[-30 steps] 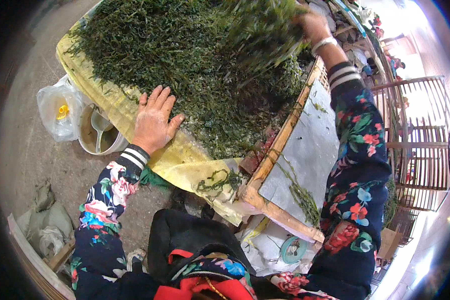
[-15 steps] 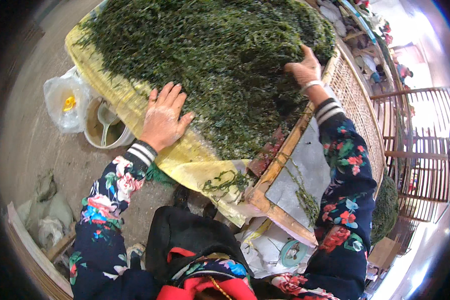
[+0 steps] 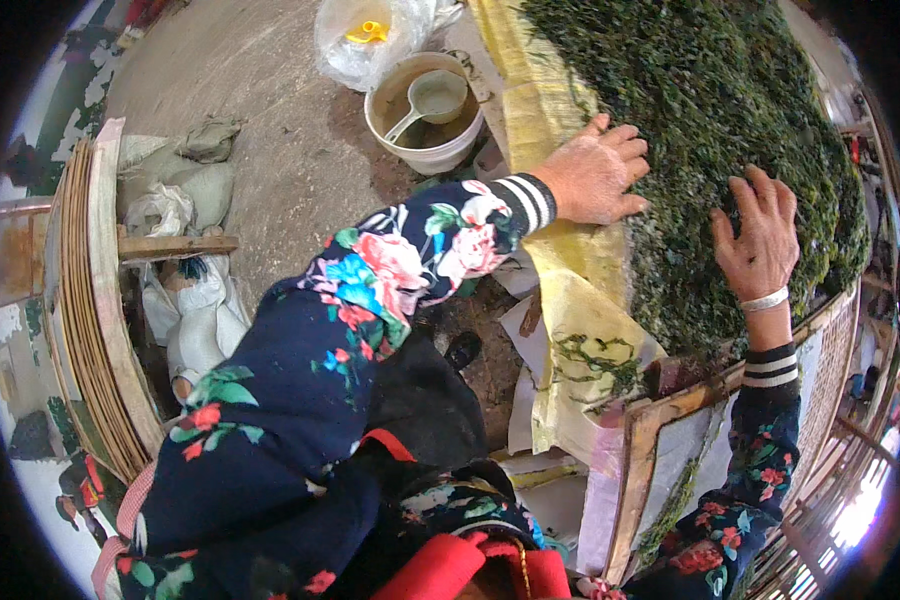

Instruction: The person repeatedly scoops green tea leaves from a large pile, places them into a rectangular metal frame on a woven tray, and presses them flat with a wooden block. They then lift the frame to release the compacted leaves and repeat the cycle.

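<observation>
A wide heap of wet, dark green seaweed (image 3: 700, 90) covers a surface in front of me. Its left edge lies on a yellow woven sheet (image 3: 558, 240) that hangs down toward my body. My left hand (image 3: 598, 175) rests palm down, fingers spread, where the heap meets the sheet. Over the heap's near right part is my right hand (image 3: 760, 235), with its fingers apart and a white band on the wrist; it holds nothing that I can see. A wooden frame (image 3: 642, 440) edges the near side under my right forearm, with seaweed strands on its grey panel.
On the floor to the left stands a white bucket (image 3: 425, 158) with a ladle (image 3: 436, 96) in it. A clear plastic bag (image 3: 342, 55) with a yellow piece is beside it. Slatted wooden racks (image 3: 110, 300) and sacks (image 3: 200, 190) are further left.
My view has swung left, so the heap now appears further right. My right hand has shifted from the frame's side onto the near part of the heap. The left stays at the edge.
</observation>
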A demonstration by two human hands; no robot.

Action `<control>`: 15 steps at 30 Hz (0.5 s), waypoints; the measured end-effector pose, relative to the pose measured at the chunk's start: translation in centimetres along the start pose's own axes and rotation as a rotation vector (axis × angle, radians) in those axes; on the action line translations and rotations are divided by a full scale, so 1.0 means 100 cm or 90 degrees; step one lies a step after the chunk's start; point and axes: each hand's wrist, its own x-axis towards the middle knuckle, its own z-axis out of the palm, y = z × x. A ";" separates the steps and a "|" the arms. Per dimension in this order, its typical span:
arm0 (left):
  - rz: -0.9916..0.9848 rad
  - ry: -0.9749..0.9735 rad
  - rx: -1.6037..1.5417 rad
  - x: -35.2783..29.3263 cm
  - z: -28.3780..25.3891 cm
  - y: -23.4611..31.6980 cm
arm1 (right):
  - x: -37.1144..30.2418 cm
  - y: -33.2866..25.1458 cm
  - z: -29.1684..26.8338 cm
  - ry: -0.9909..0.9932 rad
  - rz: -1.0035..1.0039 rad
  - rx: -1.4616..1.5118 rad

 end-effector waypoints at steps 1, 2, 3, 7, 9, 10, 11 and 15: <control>0.000 0.001 -0.010 0.000 0.000 -0.001 | 0.007 -0.017 0.001 0.019 -0.030 0.065; 0.009 0.029 -0.023 -0.001 0.001 0.000 | 0.015 -0.037 0.001 0.045 -0.034 0.132; 0.018 0.051 -0.045 -0.003 0.002 -0.001 | 0.028 -0.056 0.003 0.071 -0.044 0.176; 0.140 0.157 -0.060 -0.013 0.008 -0.006 | 0.102 -0.133 0.015 0.056 -0.001 0.373; 0.118 0.135 -0.266 -0.036 0.010 -0.011 | 0.138 -0.170 0.030 -0.106 0.061 0.485; 0.118 0.111 -0.287 -0.048 0.011 -0.014 | 0.156 -0.194 0.046 -0.135 0.070 0.477; 0.122 0.072 -0.271 -0.072 0.009 -0.026 | 0.169 -0.211 0.060 -0.176 0.056 0.552; 0.098 0.121 -0.221 -0.184 -0.002 -0.090 | 0.206 -0.318 0.170 -0.396 0.103 0.531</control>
